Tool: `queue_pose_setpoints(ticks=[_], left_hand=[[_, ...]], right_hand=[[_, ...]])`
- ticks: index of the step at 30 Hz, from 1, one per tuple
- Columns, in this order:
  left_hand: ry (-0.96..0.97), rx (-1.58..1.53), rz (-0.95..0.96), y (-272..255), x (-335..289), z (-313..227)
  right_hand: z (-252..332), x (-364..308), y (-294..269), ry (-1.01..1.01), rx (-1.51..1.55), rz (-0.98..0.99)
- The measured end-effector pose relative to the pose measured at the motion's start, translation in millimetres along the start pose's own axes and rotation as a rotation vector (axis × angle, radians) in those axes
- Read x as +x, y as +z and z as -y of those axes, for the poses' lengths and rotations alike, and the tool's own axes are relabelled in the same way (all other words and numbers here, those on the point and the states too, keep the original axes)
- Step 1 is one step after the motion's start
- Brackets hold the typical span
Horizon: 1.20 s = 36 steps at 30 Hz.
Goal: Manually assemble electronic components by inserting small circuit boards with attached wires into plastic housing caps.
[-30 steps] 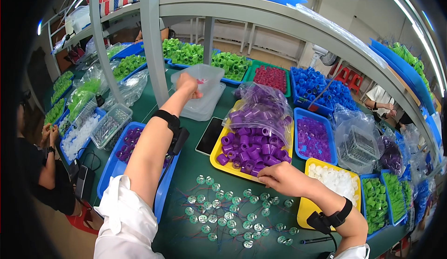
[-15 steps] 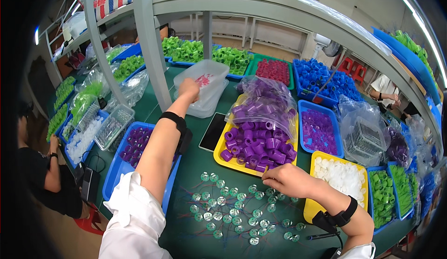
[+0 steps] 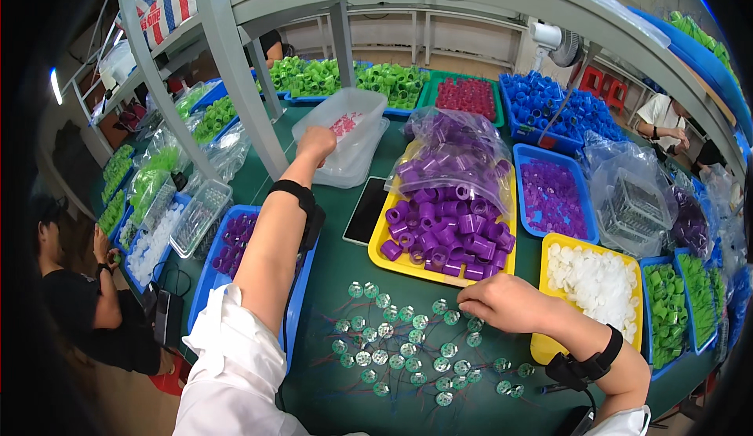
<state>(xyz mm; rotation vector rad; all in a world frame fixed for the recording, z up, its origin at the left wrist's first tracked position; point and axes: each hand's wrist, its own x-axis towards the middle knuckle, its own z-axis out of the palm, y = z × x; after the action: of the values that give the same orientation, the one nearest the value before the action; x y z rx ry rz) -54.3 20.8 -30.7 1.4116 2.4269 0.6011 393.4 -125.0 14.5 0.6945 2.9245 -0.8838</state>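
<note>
My left hand [image 3: 317, 147] reaches far over the table and is closed at the near left rim of a translucent plastic bin [image 3: 372, 110]. That bin is tilted on another like it, and small pink-red pieces lie inside. Close to the front edge of a yellow tray [image 3: 392, 263] of purple plastic caps [image 3: 447, 232], my right hand [image 3: 506, 303] has its fingers curled together; whatever they hold is hidden. Several small round green circuit boards [image 3: 409, 350] with thin wires lie on the table beside and below it. Both wrists wear black straps.
A phone [image 3: 365, 210] lies left of the yellow tray. Blue trays of purple parts [image 3: 553, 193], a yellow tray of white discs [image 3: 592, 283] and bins of green, red and blue caps surround the work area. Grey shelf posts [image 3: 235, 67] rise at left. Other people sit at both sides.
The view has shifted a little, so the trays sit differently in it. My right hand's fingertips look more drawn in beside the yellow tray. My left hand stays at the bin.
</note>
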Motion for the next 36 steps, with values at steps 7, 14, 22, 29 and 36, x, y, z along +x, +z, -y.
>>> queue_pose_setpoints(ticks=[7, 14, 22, 29, 36], left_hand=[[-0.248, -0.411, -0.131, -16.3, -34.9, -27.1], [-0.212, -0.722, -0.275, -47.8, -72.2, -65.6], [0.005, -0.756, -0.181, -56.5, -142.5, -91.5], [-0.062, -0.795, -0.134, -30.8, -148.9, -82.7], [-0.061, -0.481, -0.076, -29.9, -149.3, -52.3]], right_hand=[[4.0, -0.4, -0.9, -0.013, 0.017, 0.016], [9.9, 23.1, -13.0, 0.024, 0.336, -0.226], [16.2, 94.2, -51.6, 0.233, 1.134, -0.342], [4.6, 165.5, -27.3, 0.301, 1.448, -0.286], [-22.2, 245.5, 15.7, 0.402, 1.581, -0.349]])
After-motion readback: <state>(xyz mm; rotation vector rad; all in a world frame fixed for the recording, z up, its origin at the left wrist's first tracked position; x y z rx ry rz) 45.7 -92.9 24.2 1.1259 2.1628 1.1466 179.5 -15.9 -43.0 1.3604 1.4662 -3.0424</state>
